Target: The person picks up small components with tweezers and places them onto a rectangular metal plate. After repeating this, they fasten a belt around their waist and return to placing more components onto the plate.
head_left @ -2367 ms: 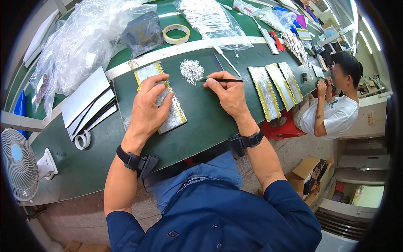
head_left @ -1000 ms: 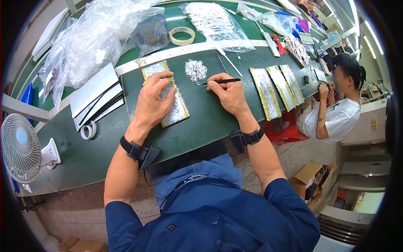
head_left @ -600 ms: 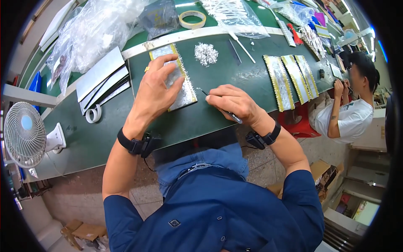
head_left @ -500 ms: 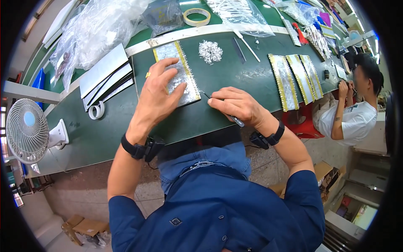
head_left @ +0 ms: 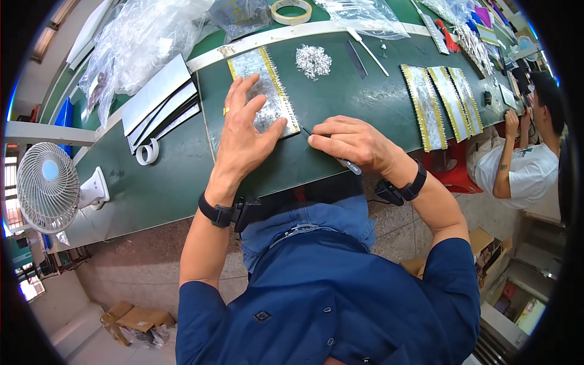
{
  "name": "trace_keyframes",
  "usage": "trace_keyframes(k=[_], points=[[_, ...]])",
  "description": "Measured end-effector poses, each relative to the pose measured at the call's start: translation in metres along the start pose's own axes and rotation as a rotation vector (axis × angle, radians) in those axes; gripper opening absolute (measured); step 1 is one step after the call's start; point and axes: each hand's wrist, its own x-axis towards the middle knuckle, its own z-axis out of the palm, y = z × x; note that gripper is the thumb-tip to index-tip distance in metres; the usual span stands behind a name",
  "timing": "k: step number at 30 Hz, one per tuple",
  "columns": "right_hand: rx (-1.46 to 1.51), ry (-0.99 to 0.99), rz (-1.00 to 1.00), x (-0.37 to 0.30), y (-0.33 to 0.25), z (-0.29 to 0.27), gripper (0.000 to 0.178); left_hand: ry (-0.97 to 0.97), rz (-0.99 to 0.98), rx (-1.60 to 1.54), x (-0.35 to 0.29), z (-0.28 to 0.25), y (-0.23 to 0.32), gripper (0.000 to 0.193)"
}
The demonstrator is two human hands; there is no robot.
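Observation:
On the green bench in front of me lies a flat silver-grey panel (head_left: 245, 62) with yellow strips and a row of small pale teeth along its right side. My left hand (head_left: 246, 131) rests over its lower part, fingers spread and the thumb near the bottom right corner. My right hand (head_left: 353, 145) pinches dark tweezers (head_left: 350, 164), whose tip reaches the panel's lower right edge. Whether the tip grips anything is too small to tell. Beyond the panel sits a pile of small clear and white bits (head_left: 314, 62).
Three similar yellow-edged panels (head_left: 424, 109) lie to the right. A white-handled stick (head_left: 370, 53) and a dark flat strip (head_left: 357, 59) lie farther back. Leftward are stacked sheets (head_left: 159, 103), a white tape roll (head_left: 147, 152) and a fan (head_left: 48, 182). A co-worker (head_left: 520, 164) sits at right.
The whole view has shifted a little. My left thumb has come nearer the panel's lower right corner. The tweezers stay in my right hand beside the same edge.

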Motion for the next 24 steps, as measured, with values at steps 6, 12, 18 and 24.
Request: trace_keyframes(k=[6, 12, 18, 24], points=[[0.015, -0.016, -0.011, -0.0005, 0.0025, 0.0004, 0.035, 0.004, -0.005, -0.024, 0.0020, 0.0096, 0.0018, 0.040], [0.036, -0.042, 0.028, -0.0056, 0.0036, 0.0024, 0.032, 0.011, 0.006, -0.025, 0.0035, 0.0111, 0.0083, 0.036], [0.048, -0.030, 0.036, -0.0035, 0.0015, 0.0020, 0.032, -0.005, 0.059, -0.013, 0.0034, 0.0103, 0.0052, 0.034], [0.044, -0.026, 0.031, -0.0035, 0.0017, 0.0027, 0.031, -0.009, 0.065, -0.013, 0.0041, 0.0117, 0.0034, 0.035]])
